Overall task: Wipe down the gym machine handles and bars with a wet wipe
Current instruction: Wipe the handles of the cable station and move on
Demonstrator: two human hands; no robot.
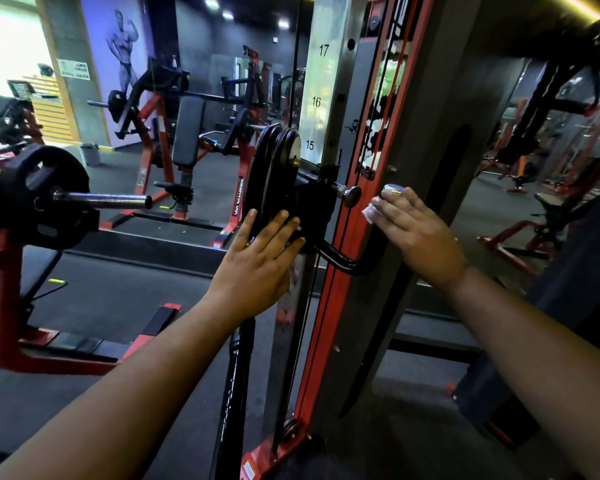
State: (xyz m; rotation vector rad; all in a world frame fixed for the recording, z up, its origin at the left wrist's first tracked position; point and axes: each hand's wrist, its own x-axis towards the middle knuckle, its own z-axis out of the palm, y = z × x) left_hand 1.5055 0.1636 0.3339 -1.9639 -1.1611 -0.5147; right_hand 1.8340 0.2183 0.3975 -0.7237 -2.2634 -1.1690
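A cable machine stands in front of me with a numbered steel upright (321, 98) and a red frame rail (347, 237). A black carriage with a pulley wheel (274, 168) sits at about mark 15. From it a black curved handle bar (340, 259) bends right and ends in a chrome cap (394, 190). My right hand (420, 233) wraps this handle's upper end, pressing a white wet wipe (368, 213) against it. My left hand (264, 258) lies flat with fingers spread on the pulley wheel and carriage. A black pop-pin knob (352, 196) sticks out between my hands.
At the left a red plate-loaded machine holds a black weight plate (45, 188) on a chrome sleeve (101, 199). Another red and black press machine (184, 133) stands behind. More red equipment sits at the far right (534, 209). Dark rubber floor (118, 299) lies below.
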